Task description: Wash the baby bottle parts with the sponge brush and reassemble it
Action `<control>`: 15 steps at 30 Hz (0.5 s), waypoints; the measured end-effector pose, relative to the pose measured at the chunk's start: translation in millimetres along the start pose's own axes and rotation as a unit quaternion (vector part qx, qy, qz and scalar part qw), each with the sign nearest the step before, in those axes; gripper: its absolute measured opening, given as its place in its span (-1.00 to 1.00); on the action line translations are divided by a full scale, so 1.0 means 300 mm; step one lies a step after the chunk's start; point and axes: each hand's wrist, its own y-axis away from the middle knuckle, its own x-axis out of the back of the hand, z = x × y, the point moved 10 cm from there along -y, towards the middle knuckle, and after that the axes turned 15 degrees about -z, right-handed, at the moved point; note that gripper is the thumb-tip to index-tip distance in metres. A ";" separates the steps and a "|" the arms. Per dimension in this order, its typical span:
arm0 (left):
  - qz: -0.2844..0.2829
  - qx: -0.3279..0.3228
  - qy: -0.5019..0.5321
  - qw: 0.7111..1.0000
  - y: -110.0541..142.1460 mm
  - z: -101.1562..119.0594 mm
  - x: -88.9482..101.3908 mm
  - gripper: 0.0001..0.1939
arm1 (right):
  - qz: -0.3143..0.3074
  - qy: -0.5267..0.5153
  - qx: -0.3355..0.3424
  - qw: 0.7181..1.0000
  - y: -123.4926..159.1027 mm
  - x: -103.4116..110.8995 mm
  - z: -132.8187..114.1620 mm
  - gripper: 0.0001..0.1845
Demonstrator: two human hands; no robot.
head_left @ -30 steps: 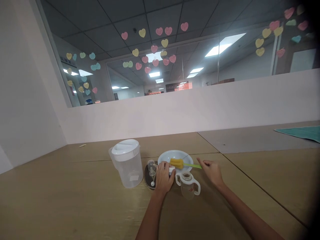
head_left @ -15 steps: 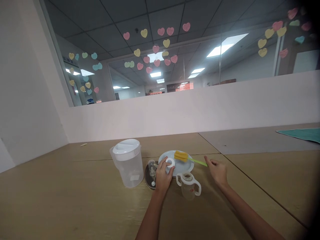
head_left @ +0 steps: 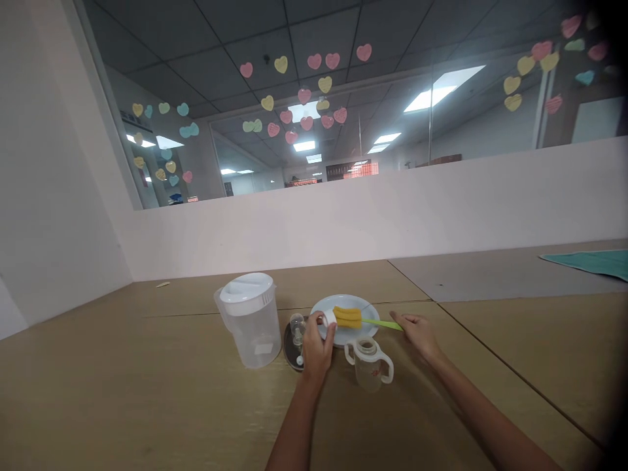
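Observation:
My left hand (head_left: 318,347) pinches a white screw ring (head_left: 329,318) between thumb and fingers, over the left part of a pale plate (head_left: 371,313). My right hand (head_left: 418,335) grips the green handle of a sponge brush (head_left: 348,317). The brush's yellow sponge head is at the ring's opening; whether its tip is inside I cannot tell. Just in front of the plate stands a clear baby bottle (head_left: 369,371) with two white handles, upright and uncapped. Partly behind my left hand is a dark round tray (head_left: 289,347), holding a clear cap (head_left: 297,322) and small bottle parts.
A translucent pitcher (head_left: 258,337) with a white lid stands left of the tray. A green cloth (head_left: 593,263) lies at the far right. The wall with a window rises behind the table (head_left: 196,392).
The sponge brush has moved left, up to the ring. My left hand has turned the ring so its opening faces the sponge.

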 end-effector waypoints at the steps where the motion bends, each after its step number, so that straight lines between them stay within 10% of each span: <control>1: 0.026 0.010 -0.025 0.999 0.000 -0.003 0.028 -0.72 | 0.014 0.004 0.002 1.000 -0.004 0.012 0.009 -0.49; 5: 0.095 0.093 -0.177 0.975 -0.003 -0.051 0.129 -0.76 | 0.062 0.011 -0.002 0.998 -0.009 0.055 0.037 -0.50; 15: -0.011 0.254 -0.303 0.918 0.006 -0.210 0.096 -0.66 | 0.072 0.029 0.020 0.997 -0.002 0.060 0.019 -0.51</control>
